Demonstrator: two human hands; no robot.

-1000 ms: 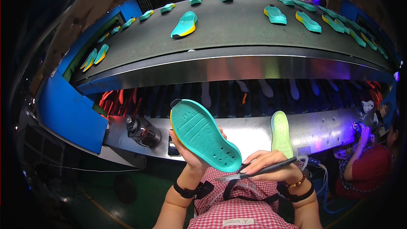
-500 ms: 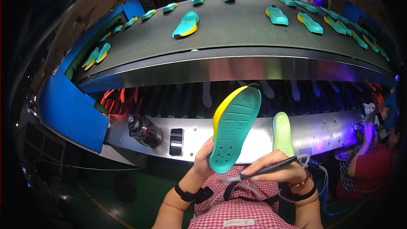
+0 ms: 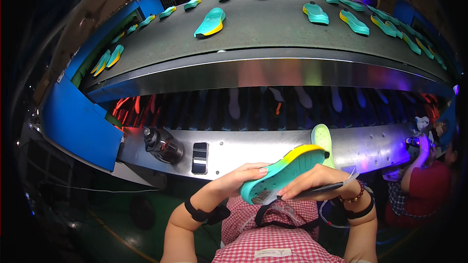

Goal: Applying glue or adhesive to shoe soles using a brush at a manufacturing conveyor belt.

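A teal shoe sole with a yellow edge [image 3: 285, 173] hangs above my checked apron, tilted with its far end to the right. My left hand [image 3: 243, 174] grips its left end, fingers over the rim. In my right hand [image 3: 309, 182] is a black-handled brush [image 3: 321, 190] with a thin clear tube at its back end. The brush's pale tip lies at the holed end of the sole, seemingly touching it. Just behind the sole, a light green sole [image 3: 322, 136] rests on the metal ledge, partly covered by the teal one.
A dark bottle [image 3: 163, 145] and a phone-like black object [image 3: 200, 158] stand left on the ledge [image 3: 243, 141]. Beyond it, a lower lit conveyor carries pale soles. Several teal soles ride the upper belt [image 3: 263, 24]. A co-worker in red [image 3: 429, 190] sits at right.
The teal sole has tipped from nearly upright to slanting rightward, lower down. My right hand has moved in beside it, bringing the brush tip to its holed end.
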